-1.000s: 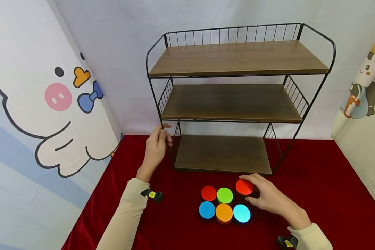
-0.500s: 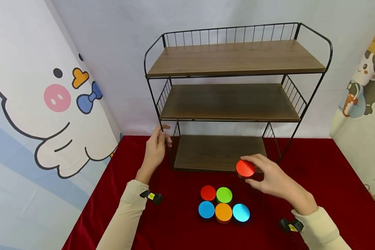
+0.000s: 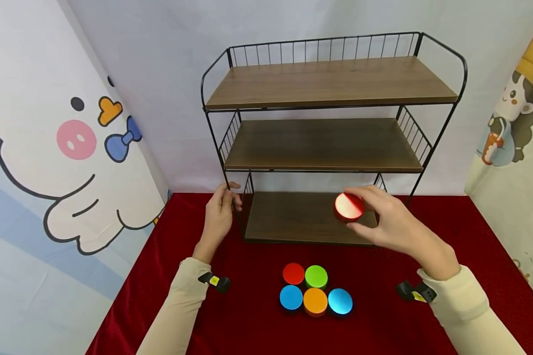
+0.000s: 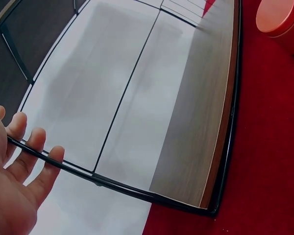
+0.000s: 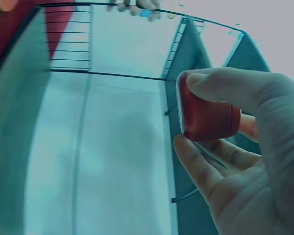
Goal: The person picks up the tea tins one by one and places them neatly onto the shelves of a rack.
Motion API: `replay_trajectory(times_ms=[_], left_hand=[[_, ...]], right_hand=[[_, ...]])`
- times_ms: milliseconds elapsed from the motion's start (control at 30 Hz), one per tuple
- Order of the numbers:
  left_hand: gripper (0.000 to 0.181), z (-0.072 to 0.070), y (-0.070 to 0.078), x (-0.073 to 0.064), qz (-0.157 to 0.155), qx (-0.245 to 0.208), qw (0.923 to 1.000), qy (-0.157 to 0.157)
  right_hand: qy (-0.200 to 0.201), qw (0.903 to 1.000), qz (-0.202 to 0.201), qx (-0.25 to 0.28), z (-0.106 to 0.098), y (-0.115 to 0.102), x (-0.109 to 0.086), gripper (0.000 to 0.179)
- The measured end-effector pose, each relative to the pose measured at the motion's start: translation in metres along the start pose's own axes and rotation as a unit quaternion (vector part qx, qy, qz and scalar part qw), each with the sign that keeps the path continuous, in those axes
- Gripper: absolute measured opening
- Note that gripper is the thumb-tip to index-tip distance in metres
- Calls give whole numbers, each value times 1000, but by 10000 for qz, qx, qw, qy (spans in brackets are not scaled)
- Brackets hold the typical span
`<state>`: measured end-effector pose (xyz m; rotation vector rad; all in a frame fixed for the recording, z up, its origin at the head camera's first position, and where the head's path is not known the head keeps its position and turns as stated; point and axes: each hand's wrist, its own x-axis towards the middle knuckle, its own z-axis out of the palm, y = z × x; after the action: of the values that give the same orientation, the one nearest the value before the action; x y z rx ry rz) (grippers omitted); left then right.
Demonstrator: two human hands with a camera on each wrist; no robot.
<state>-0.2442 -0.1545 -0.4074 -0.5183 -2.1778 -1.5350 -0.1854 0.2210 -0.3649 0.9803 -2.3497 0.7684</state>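
In the head view my right hand [image 3: 397,231] pinches a small red round container [image 3: 348,207] between thumb and fingers, raised in front of the lowest board of a three-tier shelf rack [image 3: 322,145]. The right wrist view shows this red container [image 5: 210,117] tilted, with a seam near one end. My left hand [image 3: 217,217] holds the rack's black left front post below the middle board. Seen from the left wrist, several fingers [image 4: 46,174] curl around the thin black rod. On the cloth below stand another red container [image 3: 293,273], a green one [image 3: 316,277], two blue ones [image 3: 290,298] and an orange one [image 3: 315,301].
A dark red cloth [image 3: 248,320] covers the table under the rack. Behind it hangs a pale backdrop [image 3: 173,98]. Cartoon-printed panels flank both sides, with a white character [image 3: 31,98] on the left. The rack's wire sides and rear rail border its wooden boards.
My right hand has lifted the red container off the cloth and carried it up and forward, from beside the green container to before the lowest board. My left hand stays on the post.
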Motion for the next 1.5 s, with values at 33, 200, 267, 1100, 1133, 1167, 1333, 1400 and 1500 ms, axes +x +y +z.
replay_trajectory(times_ms=[33,200,267,1100,1133,1167,1333,1400,1500], left_hand=[[31,0,-1,0,-8,31,10000,1],[27,2,-5,-4,-30,40,10000,-14],[26,3,-7,-5,-59,-5,10000,-16],[25,9,-21,-14,-91,169,9998,61],[25,9,-21,-14,-76,154,9998,72],[25,9,-21,-14,-69,150,9998,78],[26,10,-21,-14,-14,146,9999,66],[25,10,-21,-14,10,191,9998,63],[26,10,-33,-14,38,236,9997,50]], right_hand=[[26,10000,-26,0,-4,-1,4,75],[121,9999,-82,-12,-21,-7,24,77],[205,9997,-141,-46,-27,-10,32,78],[1339,9823,-875,-978,-117,-38,107,72],[1325,9821,-866,-1025,-120,-37,108,71],[1353,9823,-822,-1002,-122,-36,109,71],[1457,9790,-531,-1323,-128,-29,112,69],[1542,9751,-480,-1517,-129,-25,113,66],[1641,9710,-374,-1698,-130,-23,114,63]])
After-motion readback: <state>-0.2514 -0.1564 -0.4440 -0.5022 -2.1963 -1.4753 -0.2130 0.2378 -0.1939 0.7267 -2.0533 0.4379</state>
